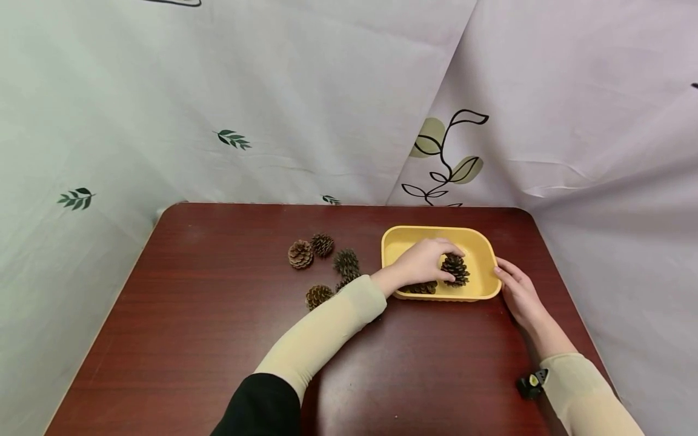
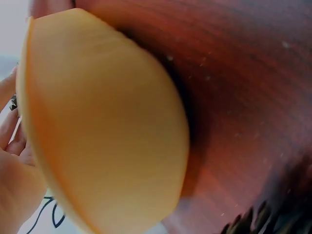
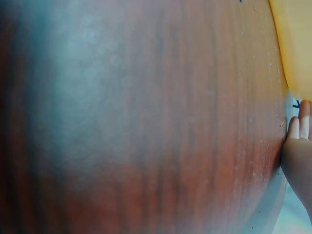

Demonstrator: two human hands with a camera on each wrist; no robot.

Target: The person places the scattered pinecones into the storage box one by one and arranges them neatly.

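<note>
Both hands are at the yellow tray, which serves as the landmark here. Reaching over the tray's near-left rim, the left hand has its fingers curled over a dark pine cone that sits inside the tray toward its middle; whether the cone already rests on the tray floor or is just above it cannot be told. With fingers straight and together, the right hand lies flat against the tray's right end, holding nothing. In the left wrist view the tray's yellow outer wall fills the picture, so the grip itself is hidden there; in the right wrist view only a strip of tray and fingertips show at the edge. A second cone lies in the tray against its near wall, partly under the left wrist. To do this step well, I judge the left fingers should let go only once the cone is seated on the floor, then lift straight up so the scales do not snag, while the right hand braces the tray against sliding on the table. Left of the tray, well apart from it, loose pine cones lie in a small cluster on the wood.
</note>
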